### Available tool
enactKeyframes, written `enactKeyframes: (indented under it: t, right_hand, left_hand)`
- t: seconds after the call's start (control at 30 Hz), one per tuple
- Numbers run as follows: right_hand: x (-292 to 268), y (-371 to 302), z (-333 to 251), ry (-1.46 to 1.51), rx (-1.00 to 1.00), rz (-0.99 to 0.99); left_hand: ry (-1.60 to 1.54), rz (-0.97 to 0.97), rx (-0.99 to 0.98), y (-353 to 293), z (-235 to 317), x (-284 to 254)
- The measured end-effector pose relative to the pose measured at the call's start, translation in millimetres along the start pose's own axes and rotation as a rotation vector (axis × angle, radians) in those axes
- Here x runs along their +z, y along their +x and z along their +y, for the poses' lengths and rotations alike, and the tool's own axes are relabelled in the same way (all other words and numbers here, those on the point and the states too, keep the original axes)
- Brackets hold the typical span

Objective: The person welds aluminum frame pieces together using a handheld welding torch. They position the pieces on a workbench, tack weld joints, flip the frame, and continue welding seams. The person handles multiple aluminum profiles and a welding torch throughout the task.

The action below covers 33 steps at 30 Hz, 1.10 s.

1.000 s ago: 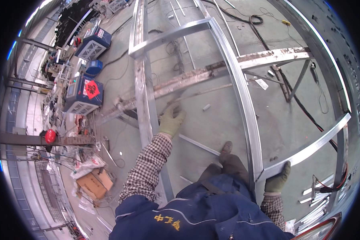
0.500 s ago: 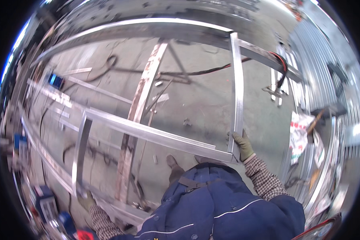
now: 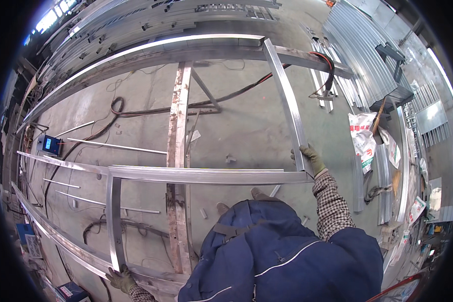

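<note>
Frame (image 3: 151, 174) of bright metal tubing lies before you in the head view, its middle bar (image 3: 226, 176) running across just beyond your waist. Your gloved right hand (image 3: 313, 160) is wrapped around the near end of the right crosspiece (image 3: 287, 103), beside its corner with the middle bar. That crosspiece slants away to the end of the far rail (image 3: 161, 45). Your left hand (image 3: 120, 280), also gloved, is at the near end of the left crosspiece (image 3: 114, 221), by the near rail (image 3: 60, 239); whether its fingers close around the tube, I cannot tell. A rust-stained beam (image 3: 178, 110) passes beneath the middle bar. Dark cable (image 3: 151, 111) loops over the floor (image 3: 236, 131), near a blue box (image 3: 50, 145) with a lit screen. White bags (image 3: 360, 132) lie off to your right.
</note>
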State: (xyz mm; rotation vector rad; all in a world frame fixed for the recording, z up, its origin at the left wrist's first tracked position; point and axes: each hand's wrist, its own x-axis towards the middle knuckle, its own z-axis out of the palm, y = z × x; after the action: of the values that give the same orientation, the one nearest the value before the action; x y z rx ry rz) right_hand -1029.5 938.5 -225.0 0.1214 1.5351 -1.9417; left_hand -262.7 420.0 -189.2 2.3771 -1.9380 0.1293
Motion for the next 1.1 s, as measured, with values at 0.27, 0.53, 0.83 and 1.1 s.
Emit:
enactKeyframes:
  t: [0.27, 0.53, 0.83, 1.1]
  right_hand:
    - [13.2, -5.2, -1.4, 0.003, -0.026, 0.002]
    - [51.3, -4.2, 4.8, -0.023, -0.047, 0.058]
    - [70.4, -2.7, 8.2, -0.032, -0.058, 0.065]
    - [67.3, -0.7, 10.1, 0.009, -0.064, 0.065]
  left_hand:
    - [0.001, -0.074, 0.023, 2.6, 6.2, -9.2]
    - [-0.012, -0.071, 0.015, 39.7, 0.8, -2.5]
    - [0.032, -0.015, 0.062, 56.7, -2.9, 1.3]
    - [0.014, -0.076, 0.065, 65.6, -4.0, 1.3]
